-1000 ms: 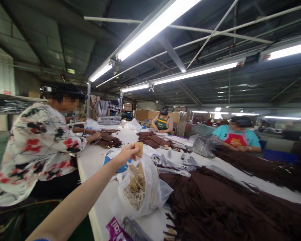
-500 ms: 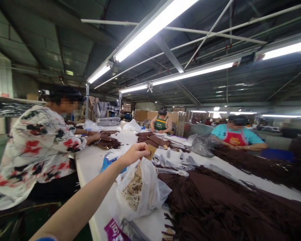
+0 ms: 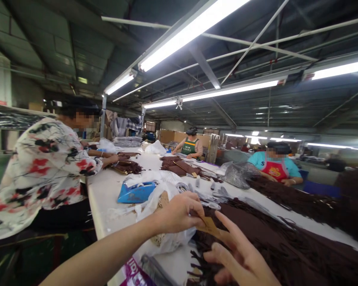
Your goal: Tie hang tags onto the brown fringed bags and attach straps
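My left hand (image 3: 179, 212) is closed, pinching a small brown cardboard tag (image 3: 209, 225) between thumb and fingers. My right hand (image 3: 241, 254) is at the tag's other end with its fingers apart; whether it touches the tag I cannot tell. Below my left wrist stands a white plastic bag (image 3: 177, 242), partly hidden by the forearm, with pale string and tags in it. Dark brown fringed cloth (image 3: 271, 226), perhaps scarves, lies under and beyond my right hand.
A blue tape-dispenser-like object (image 3: 135, 193) sits on the white table (image 3: 104, 198) beyond my left forearm. A purple packet (image 3: 134, 274) lies at the near edge. Co-workers sit at the left (image 3: 53, 171), far end (image 3: 191, 147) and right (image 3: 276, 165), with more brown cloth before them.
My left hand has come nearer and to the right with the tag, away from above the bag. My right hand has entered from below and reached the tag.
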Demonstrator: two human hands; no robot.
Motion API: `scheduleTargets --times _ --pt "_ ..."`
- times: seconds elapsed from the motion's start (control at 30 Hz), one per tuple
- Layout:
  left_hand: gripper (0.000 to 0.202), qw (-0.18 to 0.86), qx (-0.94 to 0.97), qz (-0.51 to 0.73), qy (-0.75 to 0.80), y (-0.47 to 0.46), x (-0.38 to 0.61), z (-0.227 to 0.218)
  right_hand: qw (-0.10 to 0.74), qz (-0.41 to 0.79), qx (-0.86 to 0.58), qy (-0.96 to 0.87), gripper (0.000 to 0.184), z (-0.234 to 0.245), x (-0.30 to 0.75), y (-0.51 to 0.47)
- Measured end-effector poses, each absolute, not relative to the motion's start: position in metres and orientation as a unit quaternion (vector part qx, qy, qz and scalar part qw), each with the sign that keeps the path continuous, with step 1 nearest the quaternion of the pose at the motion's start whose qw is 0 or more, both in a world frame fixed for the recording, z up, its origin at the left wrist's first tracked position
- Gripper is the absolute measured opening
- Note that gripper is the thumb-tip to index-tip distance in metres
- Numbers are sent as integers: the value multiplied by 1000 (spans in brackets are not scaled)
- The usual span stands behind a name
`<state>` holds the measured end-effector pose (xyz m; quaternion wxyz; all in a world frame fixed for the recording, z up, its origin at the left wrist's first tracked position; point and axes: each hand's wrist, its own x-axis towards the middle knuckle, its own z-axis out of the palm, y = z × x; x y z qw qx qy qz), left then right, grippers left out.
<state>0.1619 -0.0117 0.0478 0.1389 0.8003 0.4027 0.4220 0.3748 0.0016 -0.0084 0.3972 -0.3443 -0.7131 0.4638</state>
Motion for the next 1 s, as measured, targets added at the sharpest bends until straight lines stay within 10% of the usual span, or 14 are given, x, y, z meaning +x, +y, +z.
scheduleTargets --times 0.27,0.5,0.73,1.0 --pt "8 160 682 519 489 -30 105 19 412 505 -310 -693 33 -11 329 26" --pt "43 236 671 466 527 -40 68 -55 447 584 -343 -584 52 1 325 26" --pt "8 265 643 493 523 -19 82 -83 464 746 -267 -396 61 6 314 21" --pt "53 348 636 489 486 -20 84 -82 397 790 -225 -409 59 -12 308 23"
